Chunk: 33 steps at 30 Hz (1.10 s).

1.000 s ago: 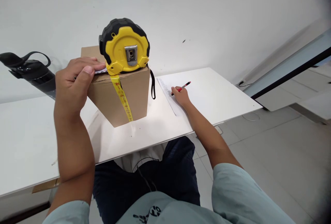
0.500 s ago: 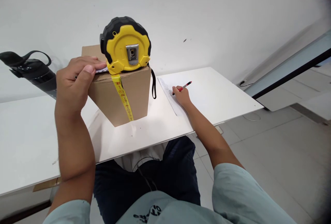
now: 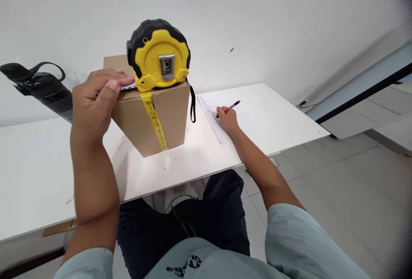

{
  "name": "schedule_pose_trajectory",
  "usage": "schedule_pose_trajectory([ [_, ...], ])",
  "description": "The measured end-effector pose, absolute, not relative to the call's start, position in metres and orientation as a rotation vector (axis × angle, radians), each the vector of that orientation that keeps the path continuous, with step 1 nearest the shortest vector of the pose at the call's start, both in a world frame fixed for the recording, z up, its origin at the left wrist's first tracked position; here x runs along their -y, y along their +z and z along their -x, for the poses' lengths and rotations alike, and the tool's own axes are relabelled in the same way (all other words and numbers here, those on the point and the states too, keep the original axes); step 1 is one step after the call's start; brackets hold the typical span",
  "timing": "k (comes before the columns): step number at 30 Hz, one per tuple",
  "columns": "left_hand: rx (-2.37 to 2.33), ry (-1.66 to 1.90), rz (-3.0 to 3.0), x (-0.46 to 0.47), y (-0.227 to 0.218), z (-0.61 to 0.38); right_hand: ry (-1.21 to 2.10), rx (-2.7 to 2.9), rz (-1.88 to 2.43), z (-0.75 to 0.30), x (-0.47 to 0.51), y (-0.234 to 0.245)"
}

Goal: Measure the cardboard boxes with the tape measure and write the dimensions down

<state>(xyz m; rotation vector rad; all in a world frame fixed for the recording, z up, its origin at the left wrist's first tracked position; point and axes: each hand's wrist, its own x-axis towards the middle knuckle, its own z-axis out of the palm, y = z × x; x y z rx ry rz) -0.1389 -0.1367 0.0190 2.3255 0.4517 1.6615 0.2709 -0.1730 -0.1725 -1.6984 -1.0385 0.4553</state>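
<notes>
Wall [image 3: 257,34], scuffed white, backs flat white tabletop [image 3: 35,167]. At eleven o'clock, left hand [image 3: 95,101] half-curls over brown cardboard box [image 3: 172,118], hold unclear; at one, right hand [image 3: 228,119] pinches red-and-black pen [image 3: 234,106].

Head view, single camera: I am looking remotely forward and down from head height, facing the wall [image 3: 257,25] across the table [image 3: 32,171], while the left hand [image 3: 95,103] and right hand [image 3: 228,119] are showing at close range.
</notes>
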Motion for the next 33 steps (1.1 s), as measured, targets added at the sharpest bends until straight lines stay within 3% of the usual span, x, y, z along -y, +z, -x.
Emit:
schedule_pose_trajectory([
  [33,-0.503,1.643,-2.262,0.1395,0.0194,0.1372,0.442,0.99,1.716,-0.2697,0.1751,-0.1708],
])
